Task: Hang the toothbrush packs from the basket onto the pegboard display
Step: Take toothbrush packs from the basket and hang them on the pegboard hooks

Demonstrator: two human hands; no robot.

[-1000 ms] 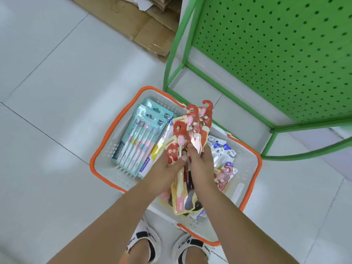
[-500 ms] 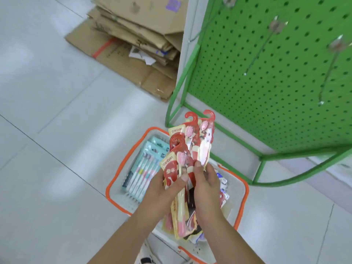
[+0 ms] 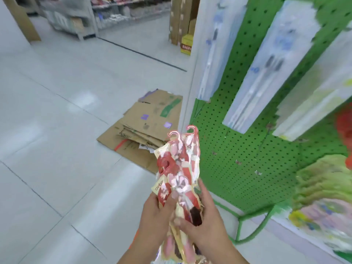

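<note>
On a shop's tiled floor beside the green pegboard display (image 3: pixel 247 159), the left hand (image 3: pixel 154 212) and right hand (image 3: pixel 205 218) are together gripping the toothbrush packs (image 3: pixel 179 168), apparently carrying them up, needing a free peg next.

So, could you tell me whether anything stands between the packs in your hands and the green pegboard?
Nothing visible does. Both hands, left and right, hold the toothbrush packs just left of the pegboard, with open air between. Hanging packs already fill the upper part.
</note>
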